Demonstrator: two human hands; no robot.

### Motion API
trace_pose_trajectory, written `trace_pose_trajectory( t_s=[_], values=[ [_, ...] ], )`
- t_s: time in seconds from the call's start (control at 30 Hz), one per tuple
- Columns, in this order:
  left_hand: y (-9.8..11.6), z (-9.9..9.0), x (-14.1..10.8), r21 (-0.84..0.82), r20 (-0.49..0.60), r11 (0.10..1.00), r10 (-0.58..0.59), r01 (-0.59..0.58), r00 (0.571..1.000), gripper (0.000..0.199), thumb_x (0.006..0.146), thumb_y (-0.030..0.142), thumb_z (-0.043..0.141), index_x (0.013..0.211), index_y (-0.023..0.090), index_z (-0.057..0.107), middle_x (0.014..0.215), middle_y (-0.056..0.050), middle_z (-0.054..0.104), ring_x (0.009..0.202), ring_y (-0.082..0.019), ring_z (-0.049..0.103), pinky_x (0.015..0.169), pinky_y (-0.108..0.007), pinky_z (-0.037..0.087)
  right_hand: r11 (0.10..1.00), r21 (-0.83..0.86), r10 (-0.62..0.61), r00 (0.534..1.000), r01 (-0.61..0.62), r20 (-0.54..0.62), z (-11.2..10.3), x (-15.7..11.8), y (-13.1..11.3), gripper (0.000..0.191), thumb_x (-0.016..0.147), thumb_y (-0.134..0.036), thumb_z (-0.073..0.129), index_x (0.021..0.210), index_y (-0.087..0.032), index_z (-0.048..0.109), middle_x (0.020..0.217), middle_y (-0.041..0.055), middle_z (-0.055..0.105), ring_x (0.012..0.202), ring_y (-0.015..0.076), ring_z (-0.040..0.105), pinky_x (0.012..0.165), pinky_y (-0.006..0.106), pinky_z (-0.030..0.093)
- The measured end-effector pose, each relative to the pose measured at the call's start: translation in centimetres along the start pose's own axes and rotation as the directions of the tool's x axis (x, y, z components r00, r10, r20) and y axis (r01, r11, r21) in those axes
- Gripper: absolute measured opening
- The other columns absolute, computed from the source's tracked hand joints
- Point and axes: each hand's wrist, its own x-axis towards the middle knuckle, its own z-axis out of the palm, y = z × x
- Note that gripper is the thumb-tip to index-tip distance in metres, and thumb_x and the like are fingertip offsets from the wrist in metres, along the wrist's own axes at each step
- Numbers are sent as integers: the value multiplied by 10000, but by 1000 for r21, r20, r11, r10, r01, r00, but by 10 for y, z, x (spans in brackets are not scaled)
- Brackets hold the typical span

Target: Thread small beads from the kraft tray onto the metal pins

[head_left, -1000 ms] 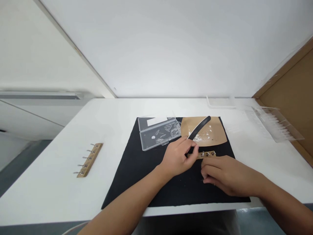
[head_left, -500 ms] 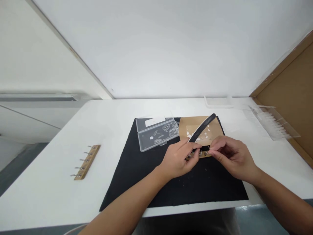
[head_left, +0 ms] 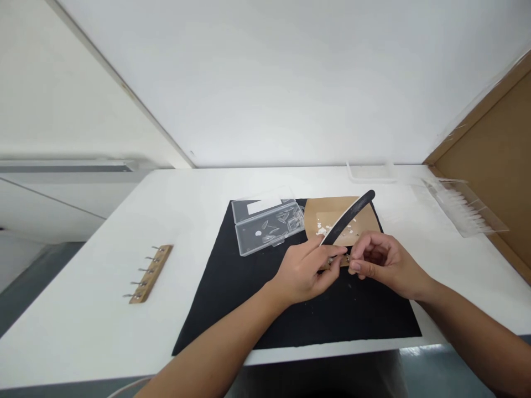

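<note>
My left hand [head_left: 307, 268] is closed over the black mat [head_left: 232, 309], with a black curved nail file [head_left: 348, 216] slanting up and right from it. Its thumb and fingertips are also at a small wooden strip with metal clips [head_left: 343, 261], partly covered by both hands. At the strip's right end, my right hand [head_left: 388, 265] is closed in a pinch; whatever is between those fingertips is too small to make out. Just behind the hands lies brown paper [head_left: 313, 210], scattered with small white pieces [head_left: 321, 228].
An open clear box [head_left: 249, 243] of transparent nail tips stands left of the paper. Another wooden strip with metal clips [head_left: 151, 276] lies at the table's left. At the right are a clear tray [head_left: 369, 179] and a plastic pack with white pieces [head_left: 464, 213], near a brown panel [head_left: 493, 149].
My right hand has shifted slightly left along the wooden strip, its fingers still pinched. The nail file's far end has swung a little to the right; my left hand keeps its grip.
</note>
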Motion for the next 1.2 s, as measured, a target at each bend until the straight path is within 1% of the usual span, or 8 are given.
trace_pose_trajectory(
  t_s=[0.5, 0.6, 0.7, 0.8, 0.87, 1.03, 1.13, 1.2],
  values=[
    [-1, -2, 2, 66, 0, 997, 46, -46, 999, 106, 1001, 205, 667, 1097, 174, 701, 718, 19, 588, 583, -95, 545, 526, -203, 416, 995, 10, 101, 994, -101, 41, 1, 5, -1, 279, 844, -322, 890, 905, -193, 650, 799, -6, 752, 672, 107, 704, 668, 242, 592],
    [-3, -3, 1, 49, 24, 997, 52, -53, 998, 108, 1018, 229, 666, 1086, 167, 723, 768, -18, 655, 630, -111, 603, 568, -212, 468, 998, -29, 64, 998, -64, 25, 2, 5, 0, 270, 862, -341, 873, 906, -199, 649, 777, -11, 741, 678, 113, 705, 665, 242, 585],
    [-5, -3, 1, 36, 30, 999, 31, -32, 999, 115, 1024, 227, 663, 1090, 164, 734, 804, -35, 685, 680, -124, 638, 602, -219, 493, 978, -204, -48, 999, 42, -24, 3, 5, -1, 233, 895, -373, 839, 922, -206, 679, 773, -7, 726, 690, 121, 684, 635, 237, 555],
    [-6, -3, 0, 60, 38, 998, 14, -16, 999, 122, 1029, 212, 650, 1058, 145, 748, 747, -17, 632, 629, -116, 593, 553, -215, 440, 849, -507, -184, 983, 149, -18, 0, 5, -3, 188, 926, -394, 808, 957, -226, 729, 842, 1, 741, 662, 111, 639, 588, 235, 505],
    [-5, -2, 1, 75, 58, 997, 2, -6, 998, 151, 1041, 219, 626, 1026, 143, 755, 710, -4, 587, 592, -111, 551, 526, -219, 404, 741, -638, -247, 969, 209, 29, -2, 5, -4, 156, 948, -388, 789, 997, -246, 747, 914, 6, 764, 707, 115, 664, 629, 241, 521],
    [-5, -1, 1, 49, 101, 998, -55, 50, 993, 196, 1061, 244, 587, 986, 157, 746, 710, -2, 581, 612, -113, 557, 562, -223, 429, 607, -697, -398, 905, 382, 149, -7, 8, 0, 220, 968, -334, 772, 1176, -276, 730, 978, 8, 792, 846, 156, 748, 775, 289, 606],
    [-6, 1, 0, 71, 110, 995, -73, 65, 991, 223, 1062, 249, 585, 934, 149, 738, 697, -2, 574, 609, -116, 556, 566, -227, 435, 509, -738, -474, 860, 443, 190, -9, 10, 3, 150, 1039, -212, 640, 1148, -263, 729, 994, 28, 791, 902, 169, 751, 796, 310, 615],
    [-6, 3, 0, 100, 99, 991, -93, 83, 991, 245, 1066, 260, 585, 906, 152, 736, 690, -3, 580, 611, -116, 565, 571, -224, 444, 448, -778, -480, 853, 440, 206, -10, 10, 5, 167, 1050, -181, 593, 1122, -249, 728, 1001, 47, 783, 903, 179, 737, 786, 322, 607]
  ],
)
